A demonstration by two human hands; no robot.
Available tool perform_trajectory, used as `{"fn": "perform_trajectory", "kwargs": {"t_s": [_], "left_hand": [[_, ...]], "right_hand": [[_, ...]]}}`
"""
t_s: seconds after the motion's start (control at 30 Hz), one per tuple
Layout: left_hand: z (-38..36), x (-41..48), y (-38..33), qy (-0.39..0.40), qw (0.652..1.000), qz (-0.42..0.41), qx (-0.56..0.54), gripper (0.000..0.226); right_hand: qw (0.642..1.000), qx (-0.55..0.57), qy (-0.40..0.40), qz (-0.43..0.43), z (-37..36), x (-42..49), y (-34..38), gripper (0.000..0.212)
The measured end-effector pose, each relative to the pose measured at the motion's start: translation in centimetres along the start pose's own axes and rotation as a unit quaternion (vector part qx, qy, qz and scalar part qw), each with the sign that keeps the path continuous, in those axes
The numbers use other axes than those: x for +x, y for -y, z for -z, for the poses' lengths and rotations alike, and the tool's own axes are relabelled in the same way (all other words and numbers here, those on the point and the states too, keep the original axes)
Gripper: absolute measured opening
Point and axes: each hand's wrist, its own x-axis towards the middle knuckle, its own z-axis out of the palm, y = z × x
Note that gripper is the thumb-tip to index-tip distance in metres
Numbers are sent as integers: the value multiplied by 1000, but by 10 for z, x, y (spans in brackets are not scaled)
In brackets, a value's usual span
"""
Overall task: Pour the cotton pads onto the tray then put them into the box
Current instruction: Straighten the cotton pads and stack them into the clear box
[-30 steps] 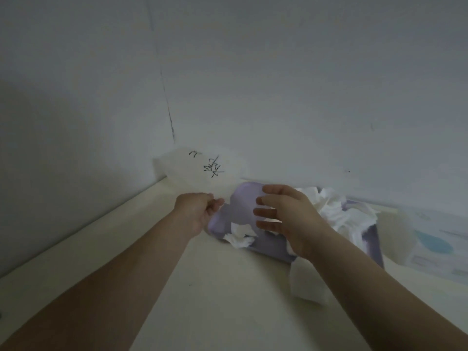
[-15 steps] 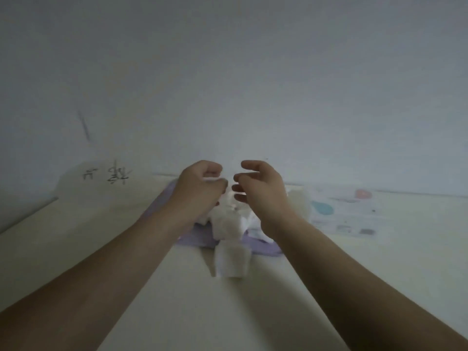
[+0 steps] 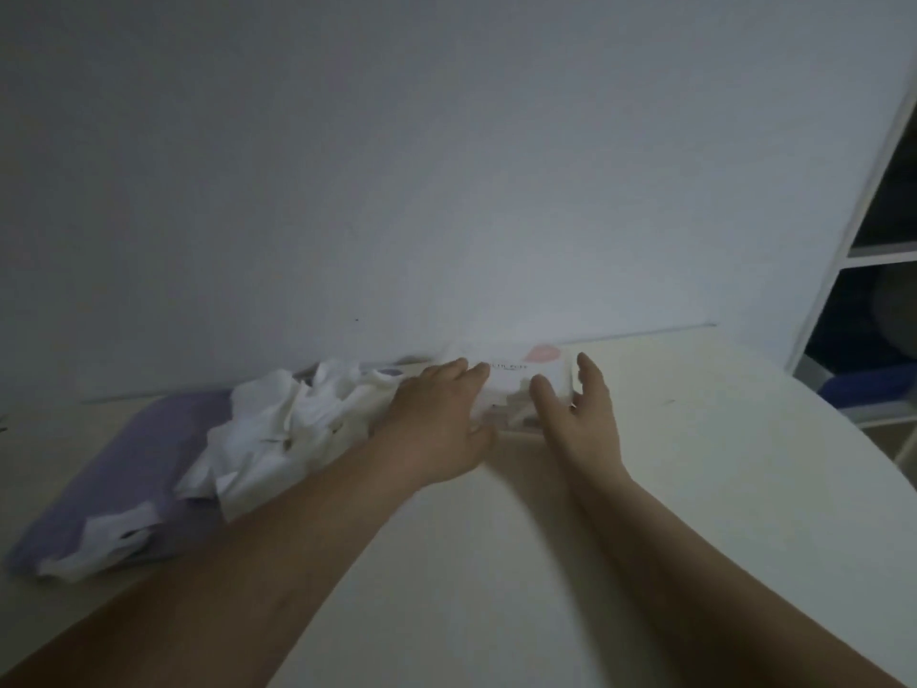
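Though unreadable, dark print [image 3: 506,365] and pink patch [image 3: 543,352] on white box [image 3: 513,382].

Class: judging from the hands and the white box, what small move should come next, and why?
Probably grip the box with both hands and draw it toward the tray: the left hand rests on its top, the right hand flanks its right end, and the cotton pads lie heaped on the tray.

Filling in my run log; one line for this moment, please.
left hand: flat on box | right hand: at box's right side | cotton pads: heaped on purple tray
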Motion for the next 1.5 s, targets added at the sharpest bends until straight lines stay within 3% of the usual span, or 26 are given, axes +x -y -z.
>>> {"fn": "perform_trajectory", "kwargs": {"t_s": [0.17, 0.37, 0.47, 0.7, 0.87, 1.0, 1.17, 1.27, 1.33, 1.43, 1.5], "left_hand": [[-4, 22, 6, -27, 995, 6, 97, 56], [-9, 29, 8, -71, 996, -11, 61, 47], [-10, 31, 6, -72, 992, -32, 95, 42], [4, 23, -8, -50, 982, -59, 171, 41], [39, 21, 2, -72, 994, -38, 77, 40], [66, 33, 27, -130, 981, 92, -113, 23], [49, 29, 54, -145, 935, 225, -233, 56], [37, 22, 49, -154, 909, 238, -306, 71], [32, 19, 46, -109, 924, 232, -284, 75], [28, 18, 49, -75, 930, 225, -283, 36], [25, 17, 46, -41, 927, 211, -309, 46]], "right_hand": [[999, 19, 26, -7, 0, 10, -17, 86], [998, -3, 57, 19, 8, 18, -27, 85], [997, -34, 63, 29, 9, 19, -24, 88], [997, -39, 60, 12, 5, 15, -17, 119], [998, -3, 65, 23, 7, 14, -19, 103], [997, -16, 77, 27, 5, 7, -14, 83], [996, -49, 59, 33, 7, 2, -14, 88], [995, -76, 56, 33, 5, 3, -13, 90], [993, -96, 52, 36, 3, 3, -14, 87], [990, -119, 49, 58, -2, 1, -18, 73], [989, -124, 40, 66, -1, 2, -21, 71]]}}
